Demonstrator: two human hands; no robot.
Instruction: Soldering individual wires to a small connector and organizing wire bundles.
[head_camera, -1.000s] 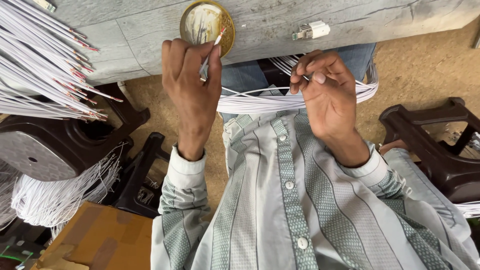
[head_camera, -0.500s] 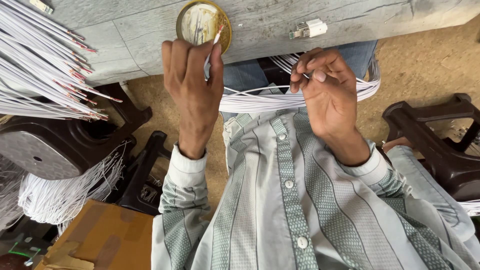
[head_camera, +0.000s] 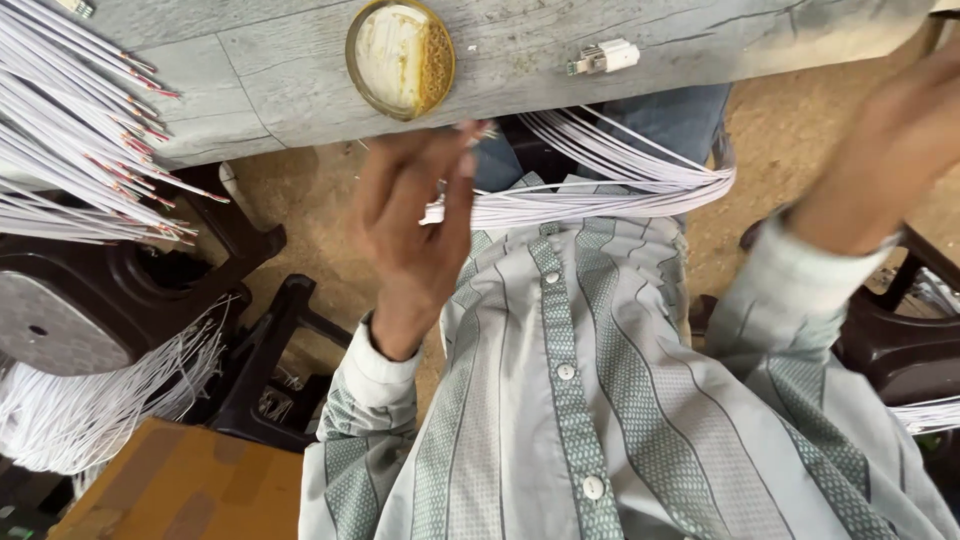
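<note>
My left hand (head_camera: 412, 225) is raised in front of my chest, below the table edge. It pinches a thin white wire (head_camera: 478, 130), whose stripped tip sticks out past the fingertips. A round brass-coloured tin (head_camera: 400, 56) with pale paste sits on the grey table just above that hand. A bundle of white wires (head_camera: 610, 185) lies across my lap. My right hand (head_camera: 890, 140) is far out to the right, blurred, with its fingers partly out of view.
The grey wooden table (head_camera: 250, 70) carries a small white connector (head_camera: 606, 56). A large fan of white wires with red tips (head_camera: 75, 150) spreads at the left. Dark plastic stools (head_camera: 110, 300) stand left and right, with a wooden board (head_camera: 180, 490) low at the left.
My right hand has swung away from the wire bundle to the far right. The left hand has dropped from the tin toward my chest, wire still pinched.
</note>
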